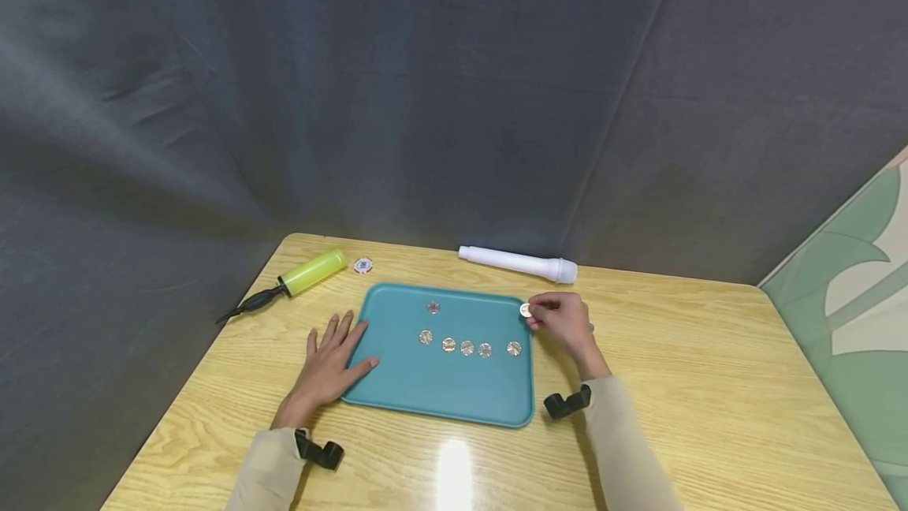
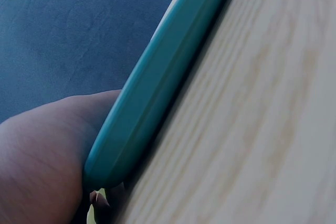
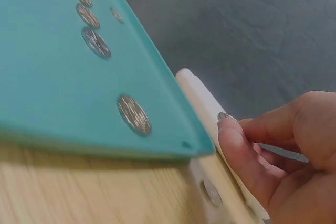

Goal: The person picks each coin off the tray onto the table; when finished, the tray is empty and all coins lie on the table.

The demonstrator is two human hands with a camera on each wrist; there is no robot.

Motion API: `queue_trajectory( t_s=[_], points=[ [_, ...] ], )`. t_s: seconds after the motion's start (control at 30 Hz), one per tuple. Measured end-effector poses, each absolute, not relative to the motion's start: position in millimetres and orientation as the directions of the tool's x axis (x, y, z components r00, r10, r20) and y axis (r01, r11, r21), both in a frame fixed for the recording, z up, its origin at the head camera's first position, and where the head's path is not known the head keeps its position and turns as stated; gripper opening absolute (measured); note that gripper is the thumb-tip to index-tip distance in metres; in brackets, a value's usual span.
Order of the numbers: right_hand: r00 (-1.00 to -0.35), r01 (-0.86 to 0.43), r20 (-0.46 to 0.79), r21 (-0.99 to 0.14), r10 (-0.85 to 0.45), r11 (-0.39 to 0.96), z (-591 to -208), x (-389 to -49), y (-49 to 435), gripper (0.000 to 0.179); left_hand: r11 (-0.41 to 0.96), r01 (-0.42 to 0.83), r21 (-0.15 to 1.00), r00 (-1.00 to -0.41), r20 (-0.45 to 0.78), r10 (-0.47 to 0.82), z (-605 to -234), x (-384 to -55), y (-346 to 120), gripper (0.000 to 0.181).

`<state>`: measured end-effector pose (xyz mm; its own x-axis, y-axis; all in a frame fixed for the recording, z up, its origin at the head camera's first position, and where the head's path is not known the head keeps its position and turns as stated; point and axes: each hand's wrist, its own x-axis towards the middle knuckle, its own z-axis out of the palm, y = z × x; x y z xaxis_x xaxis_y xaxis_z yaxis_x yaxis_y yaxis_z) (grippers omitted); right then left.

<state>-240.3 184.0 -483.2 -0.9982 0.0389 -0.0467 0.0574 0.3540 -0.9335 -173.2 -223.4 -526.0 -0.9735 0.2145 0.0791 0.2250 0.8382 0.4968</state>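
A teal tray (image 1: 468, 397) lies on the wooden table, with several shiny coins (image 1: 467, 348) flat on it, most in a rough row and one (image 1: 433, 307) farther back. My left hand (image 1: 329, 361) rests over the tray's left edge, fingers spread; the left wrist view shows its palm (image 2: 42, 156) against the rim. Over the far right corner, my right hand (image 1: 563, 322) pinches a coin (image 1: 526, 310) between thumb and finger. That coin (image 3: 226, 116) shows edge-on in the right wrist view. Below that hand, another round coin-like disc (image 3: 211, 192) lies on the table outside the tray.
Behind the tray, a white microphone-shaped stick (image 1: 521, 261) lies along the table's back edge. At the back left are a yellow-green hand pump (image 1: 312, 272) with a black end and a poker chip (image 1: 363, 265). A dark curtain (image 1: 426, 101) hangs behind the table.
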Motion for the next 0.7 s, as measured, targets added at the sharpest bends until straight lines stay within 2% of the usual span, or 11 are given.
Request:
queue_trajectory(
  t_s=[0.7],
  points=[
    [-0.992,0.099,-0.069,-0.94,0.102,0.327,-486,-233,232,0.026,0.838,0.224,0.498,-0.973,0.07,0.218,-527,-174,-224,0.075]
  ],
)
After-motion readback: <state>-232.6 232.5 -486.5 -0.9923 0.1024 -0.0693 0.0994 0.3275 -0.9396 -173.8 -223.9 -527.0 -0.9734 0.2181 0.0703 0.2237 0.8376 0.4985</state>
